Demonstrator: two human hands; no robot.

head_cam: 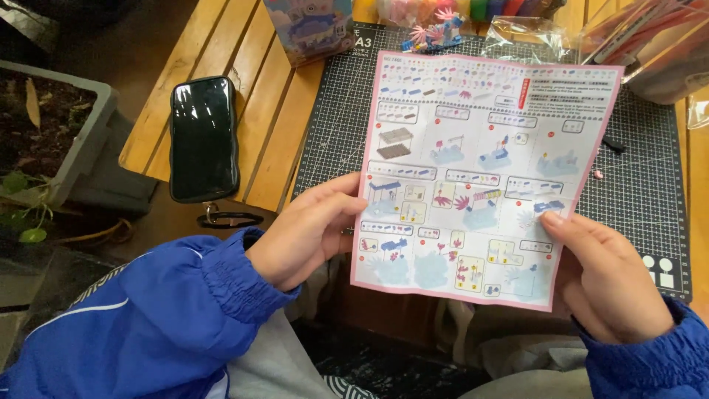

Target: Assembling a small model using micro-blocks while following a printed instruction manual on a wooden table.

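Blue jacket sleeves [148, 318] fill the near edge of the view, and from them both hands rise to hold one sheet between them. Beyond the hands, the wooden slatted tabletop [221, 66] spreads away, with a dark gridded cutting mat [635, 185] laid over its right part. Over that mat hangs the instruction sheet [473, 170], pink-edged and printed with step pictures of a small brick model; its long axis runs away from the person, leaning a little to the right at the far end, so the lower corners sit at the hands and the top edge lies well beyond them. The left hand [306, 229] is clamped on the sheet's lower left edge, thumb on the printed face and fingers behind. The right hand [605, 277] is closed on the lower right corner in the same way, its thumb tip resting on one of the step pictures; both hands are about equally near the sheet. Out past the left hand and to its left, a black phone [203, 137] lies flat on the slats, well apart from the sheet. Beyond the sheet's top edge stands a small pink and blue brick model [436, 33], with clear plastic bags [642, 44] beyond the right hand.
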